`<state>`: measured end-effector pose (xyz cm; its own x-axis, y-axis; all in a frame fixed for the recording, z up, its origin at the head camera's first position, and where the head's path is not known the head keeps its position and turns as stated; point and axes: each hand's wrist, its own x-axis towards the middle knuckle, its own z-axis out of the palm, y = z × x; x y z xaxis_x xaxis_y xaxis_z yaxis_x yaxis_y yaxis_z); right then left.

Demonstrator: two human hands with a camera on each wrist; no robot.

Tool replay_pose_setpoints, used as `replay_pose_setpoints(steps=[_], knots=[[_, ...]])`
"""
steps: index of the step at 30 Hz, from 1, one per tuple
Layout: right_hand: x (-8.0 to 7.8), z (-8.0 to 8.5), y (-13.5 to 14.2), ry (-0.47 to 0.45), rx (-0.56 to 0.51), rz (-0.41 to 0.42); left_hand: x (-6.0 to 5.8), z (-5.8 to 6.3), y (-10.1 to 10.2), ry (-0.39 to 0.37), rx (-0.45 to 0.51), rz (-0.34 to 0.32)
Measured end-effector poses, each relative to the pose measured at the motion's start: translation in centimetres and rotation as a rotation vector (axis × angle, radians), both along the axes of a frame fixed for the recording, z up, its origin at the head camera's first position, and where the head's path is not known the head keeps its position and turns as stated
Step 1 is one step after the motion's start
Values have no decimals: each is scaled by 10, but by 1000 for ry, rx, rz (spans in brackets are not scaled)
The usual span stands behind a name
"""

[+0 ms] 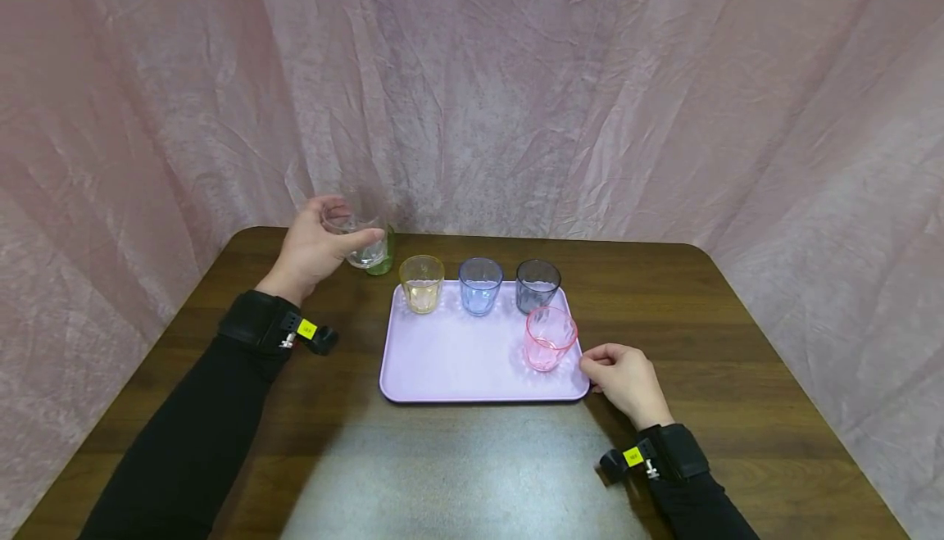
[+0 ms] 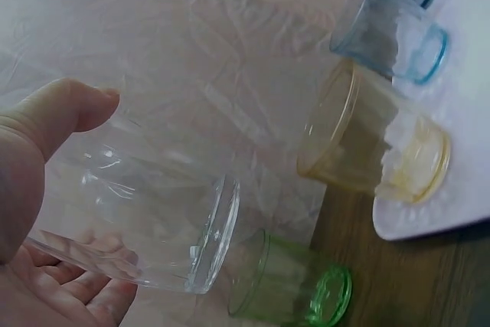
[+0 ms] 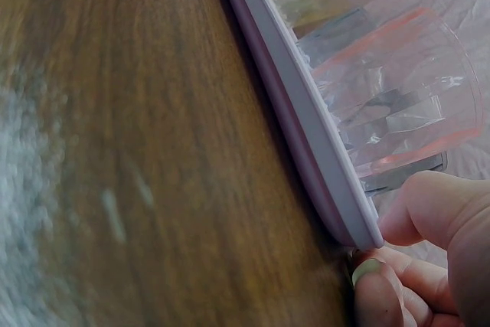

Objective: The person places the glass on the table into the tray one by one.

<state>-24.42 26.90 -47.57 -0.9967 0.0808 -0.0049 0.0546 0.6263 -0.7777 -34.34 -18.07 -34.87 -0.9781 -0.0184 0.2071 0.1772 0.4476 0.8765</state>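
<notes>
My left hand [image 1: 306, 249] grips a clear drinking glass [image 2: 164, 216] at the far left of the table, thumb on one side and fingers on the other. Behind that glass stands a green glass [image 1: 381, 265], partly hidden in the head view. At the right, my right hand [image 1: 627, 380] pinches the near right edge of a pale purple tray [image 1: 457, 368] between thumb and fingers. A pink glass [image 1: 550, 339] stands upright on the tray, close to the right fingertips. Along the tray's far side are a yellow glass [image 1: 422, 284], a blue glass [image 1: 480, 286] and a dark grey glass [image 1: 537, 286].
The tray lies on a brown wooden table [image 1: 708, 343] with rounded far corners. Directly behind the table's far edge hangs a pinkish curtain [image 1: 501, 97]. A bright reflection covers the tabletop in front of the tray.
</notes>
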Motion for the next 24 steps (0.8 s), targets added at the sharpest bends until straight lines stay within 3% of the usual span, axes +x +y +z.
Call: replay_pose_setpoints(steps=[24], knots=[[0,-1,0,21,-1,10,15,5,34,-2,37,-138]])
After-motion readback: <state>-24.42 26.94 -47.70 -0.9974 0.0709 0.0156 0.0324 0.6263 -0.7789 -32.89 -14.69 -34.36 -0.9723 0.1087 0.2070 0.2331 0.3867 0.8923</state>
